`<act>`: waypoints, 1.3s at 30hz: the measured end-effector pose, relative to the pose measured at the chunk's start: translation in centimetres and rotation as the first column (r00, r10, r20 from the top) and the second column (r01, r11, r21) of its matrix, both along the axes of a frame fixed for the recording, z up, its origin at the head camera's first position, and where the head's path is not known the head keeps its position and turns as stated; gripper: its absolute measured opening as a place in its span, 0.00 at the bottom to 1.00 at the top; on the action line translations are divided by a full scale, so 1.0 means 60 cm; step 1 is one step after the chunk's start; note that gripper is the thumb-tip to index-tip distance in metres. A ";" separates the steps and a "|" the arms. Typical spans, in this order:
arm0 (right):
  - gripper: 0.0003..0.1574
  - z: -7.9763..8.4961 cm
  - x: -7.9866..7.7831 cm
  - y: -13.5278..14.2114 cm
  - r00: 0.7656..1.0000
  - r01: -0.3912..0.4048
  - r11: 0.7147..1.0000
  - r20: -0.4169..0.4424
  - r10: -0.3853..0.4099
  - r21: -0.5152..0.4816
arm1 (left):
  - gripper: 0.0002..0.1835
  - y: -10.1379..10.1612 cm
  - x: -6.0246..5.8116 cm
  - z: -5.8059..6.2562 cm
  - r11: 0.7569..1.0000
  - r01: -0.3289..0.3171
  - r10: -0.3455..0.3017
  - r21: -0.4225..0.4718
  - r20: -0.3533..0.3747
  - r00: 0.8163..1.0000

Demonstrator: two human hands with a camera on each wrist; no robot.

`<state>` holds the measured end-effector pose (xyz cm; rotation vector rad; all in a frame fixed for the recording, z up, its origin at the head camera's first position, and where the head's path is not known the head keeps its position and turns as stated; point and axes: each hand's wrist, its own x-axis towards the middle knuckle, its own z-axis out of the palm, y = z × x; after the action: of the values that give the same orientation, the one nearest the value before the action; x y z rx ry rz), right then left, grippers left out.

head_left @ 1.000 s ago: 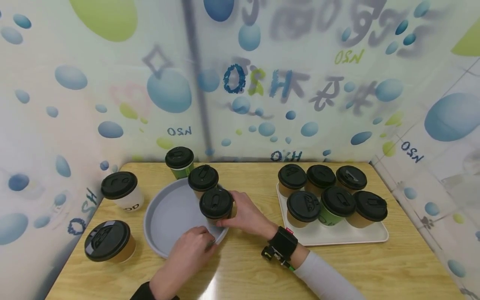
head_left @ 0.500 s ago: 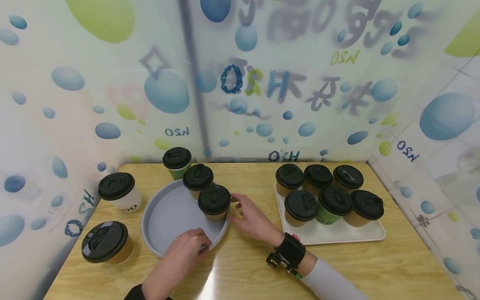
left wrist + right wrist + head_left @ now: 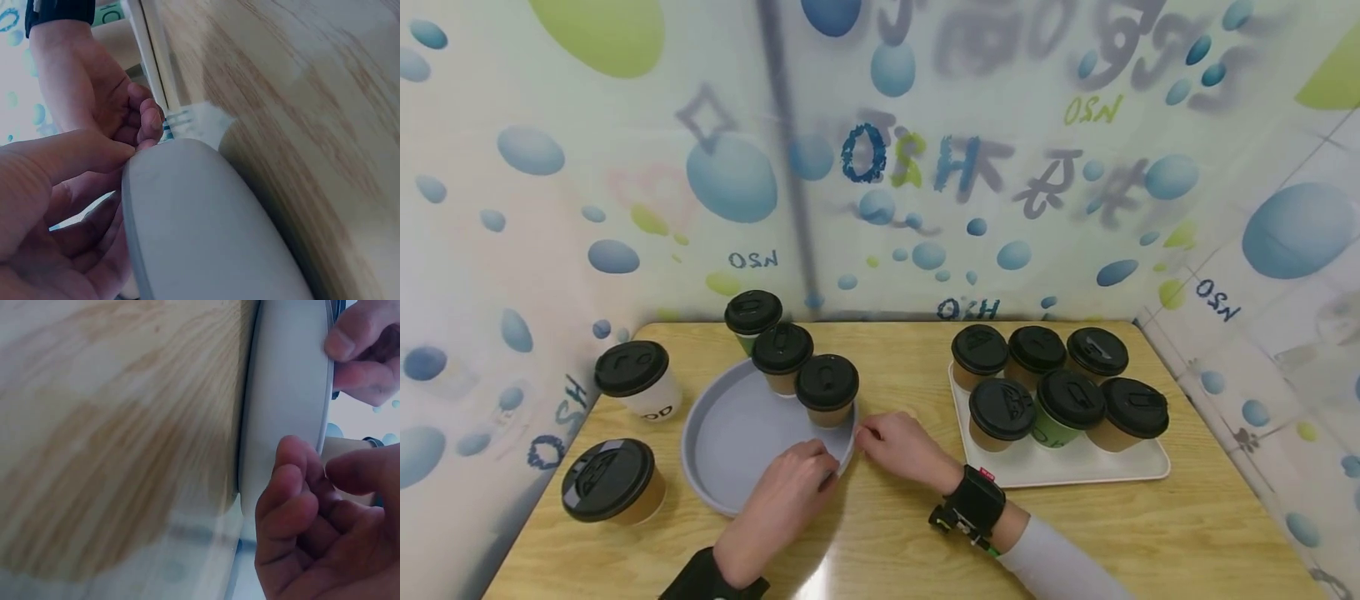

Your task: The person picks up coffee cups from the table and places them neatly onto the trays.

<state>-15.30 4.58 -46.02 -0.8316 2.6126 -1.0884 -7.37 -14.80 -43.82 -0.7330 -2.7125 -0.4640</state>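
Observation:
A round grey-blue tray (image 3: 745, 446) sits on the table with two brown paper cups, a rear cup (image 3: 782, 348) and a front cup (image 3: 827, 387), both with black lids, at its back right. My left hand (image 3: 786, 500) pinches the near rim; in the right wrist view its thumb (image 3: 340, 345) lies against the outer wall and the fingers reach inside. At the tray's right edge is my right hand (image 3: 898, 446), holding the rim with curled fingers (image 3: 287, 512) low on the outer wall and the thumb above.
A white rectangular tray (image 3: 1000, 479) with several lidded cups stands on the right. A green cup (image 3: 752, 312) is behind the round tray. On its left are a white cup (image 3: 655, 400) and a wide brown cup (image 3: 643, 500). A printed curtain (image 3: 880, 250) closes off the back.
The right hand has let go of the front cup and moved down to the tray's rim. Both cups on the round tray have shifted back and left; the left hand stays at the near rim.

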 end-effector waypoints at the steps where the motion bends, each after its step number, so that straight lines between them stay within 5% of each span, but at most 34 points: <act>1: 0.20 -0.001 0.000 0.000 1.000 -0.002 1.000 0.013 0.002 -0.003 | 0.09 0.001 -0.001 0.000 1.000 -0.002 0.002 0.000 -0.001 1.000; 6: 0.21 -0.003 -0.003 -0.001 1.000 0.002 1.000 0.029 -0.001 -0.016 | 0.08 0.000 -0.001 0.000 1.000 -0.004 0.003 0.024 0.016 1.000; 11: 0.19 -0.005 -0.008 -0.001 0.999 -0.007 1.000 0.043 0.008 -0.018 | 0.08 -0.015 0.002 0.021 0.994 -0.030 0.027 0.105 0.026 0.999; 14: 0.19 -0.004 -0.011 0.000 0.997 -0.011 1.000 0.074 0.013 -0.027 | 0.12 -0.038 -0.001 0.039 0.978 -0.012 0.030 0.206 -0.086 0.996; 18: 0.20 -0.003 -0.011 0.002 0.993 -0.019 0.999 0.112 0.023 -0.041 | 0.18 -0.086 -0.001 0.061 0.958 -0.002 0.073 0.288 -0.236 0.969; 23: 0.21 -0.004 -0.011 0.001 0.990 -0.021 0.999 0.136 0.026 -0.041 | 0.15 -0.146 0.018 0.077 0.947 -0.129 0.219 0.295 -0.295 0.930; 28: 0.21 -0.004 -0.008 -0.001 0.990 -0.013 0.999 0.141 0.018 -0.039 | 0.38 -0.192 0.032 0.080 0.915 -0.261 0.356 0.310 -0.311 0.881; 31: 0.21 -0.004 -0.007 -0.002 0.990 -0.008 0.999 0.139 0.013 -0.036 | 0.42 -0.218 0.036 0.078 0.901 -0.298 0.394 0.315 -0.307 0.866; 35: 0.20 -0.003 -0.006 -0.001 0.990 -0.009 0.999 0.140 0.014 -0.031 | 0.43 -0.247 0.042 0.072 0.895 -0.327 0.417 0.304 -0.307 0.856; 39: 0.20 -0.002 -0.006 0.000 0.991 -0.014 0.999 0.130 0.018 -0.035 | 0.31 -0.268 0.058 0.061 0.854 -0.429 0.496 0.293 -0.210 0.843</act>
<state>-15.65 4.60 -46.16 -0.7598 2.4835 -1.1449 -3.92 -30.86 -40.17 -0.0498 -2.3926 -0.5036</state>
